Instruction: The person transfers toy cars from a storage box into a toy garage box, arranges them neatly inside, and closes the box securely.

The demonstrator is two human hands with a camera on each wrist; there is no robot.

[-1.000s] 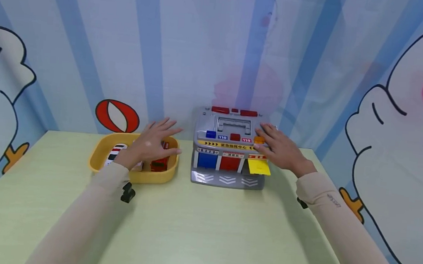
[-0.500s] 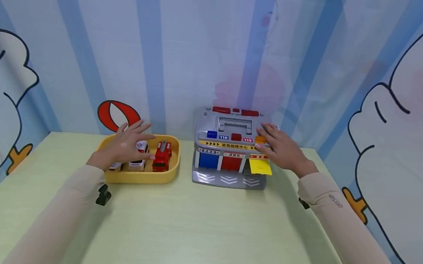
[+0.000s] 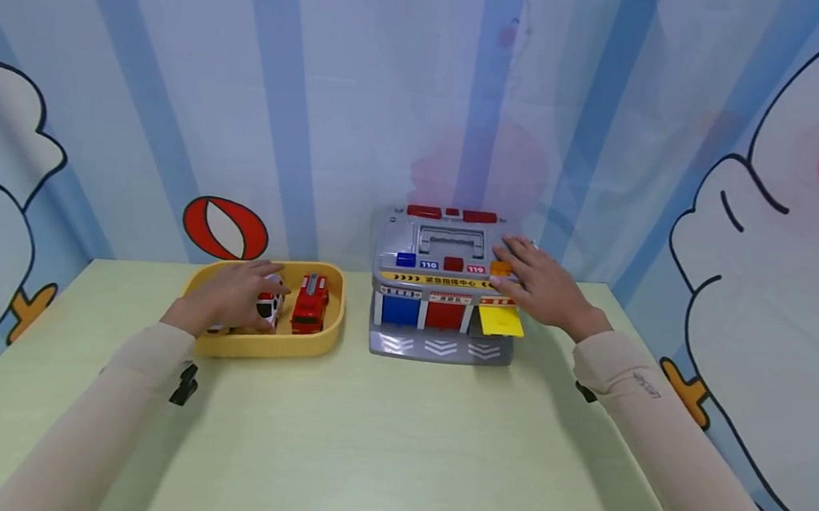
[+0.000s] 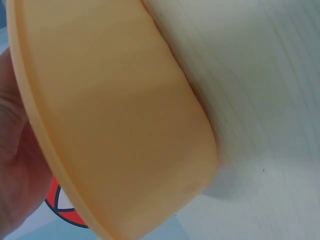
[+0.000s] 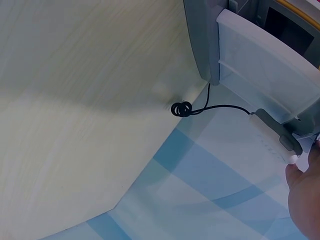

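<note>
My left hand (image 3: 229, 296) reaches into the yellow tray (image 3: 280, 345), fingers and thumb around a white toy car (image 3: 271, 310) with red and dark markings. The hand covers part of that car. Beside it in the tray lies a red toy fire engine (image 3: 311, 304). In the left wrist view, the tray's outer wall (image 4: 120, 100) hides most of the hand. On the right end of a grey toy rescue station (image 3: 440, 346), my right hand (image 3: 551, 295) rests with extended fingers near the orange button (image 3: 500, 269). Below it, the station's yellow door (image 3: 501, 321) stands raised.
The station also has a blue door (image 3: 401, 311) and a red door (image 3: 444, 315), both down. In the right wrist view, a coiled black cord (image 5: 181, 109) runs to a grey-and-white piece (image 5: 275, 135) at the station's side. A printed curtain (image 3: 362, 123) hangs behind the table (image 3: 395, 439).
My left hand has moved left across the tray, then down onto the white car, uncovering the fire engine. The right hand has stayed on the station.
</note>
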